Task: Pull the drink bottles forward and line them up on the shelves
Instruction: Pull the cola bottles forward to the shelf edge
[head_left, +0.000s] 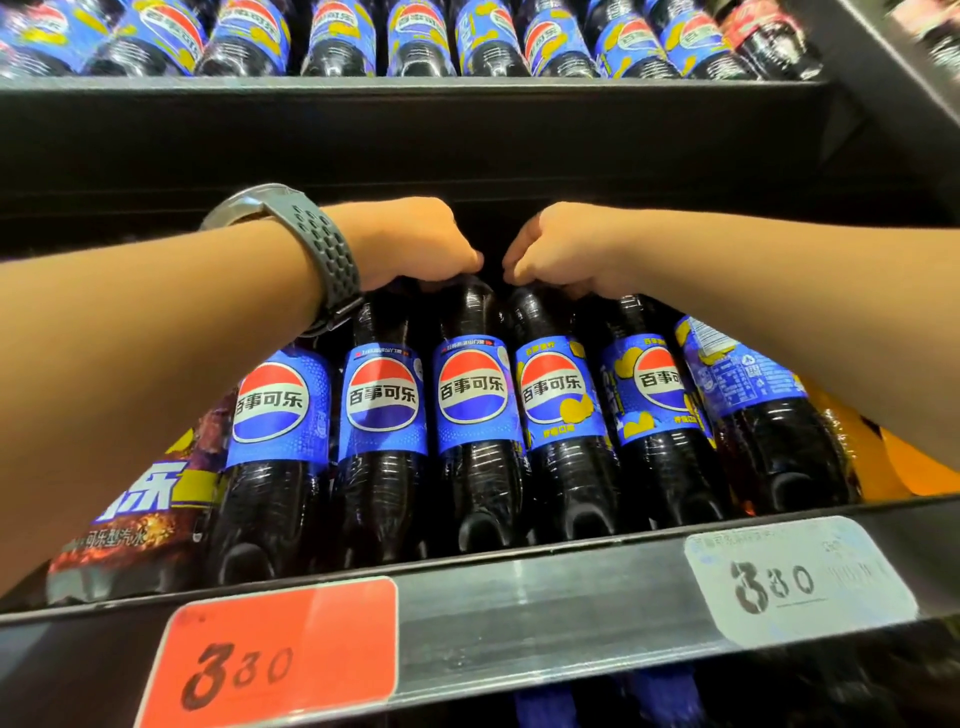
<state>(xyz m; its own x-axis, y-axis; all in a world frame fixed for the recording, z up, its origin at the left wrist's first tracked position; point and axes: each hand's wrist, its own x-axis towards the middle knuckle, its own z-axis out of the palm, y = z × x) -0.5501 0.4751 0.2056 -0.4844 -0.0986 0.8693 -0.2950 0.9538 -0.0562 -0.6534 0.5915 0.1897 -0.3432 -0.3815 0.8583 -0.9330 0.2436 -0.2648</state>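
Left grip (415, 244), right grip (563, 249) atop bottles (475, 410)

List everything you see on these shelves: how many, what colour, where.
plain-label cola bottles: three, dark with blue labels, middle shelf, left of centre
yellow-patterned cola bottles: three, blue-and-yellow labels, right of those
purple-label bottle: one, far left
orange bottle: one, far right
upper-shelf bottles: one row, mostly blue labels, top
price tags: two, red left, white right, shelf edge
watch: one, grey, left wrist
left hand: grips a plain-label bottle top
right hand: grips a yellow-patterned bottle top
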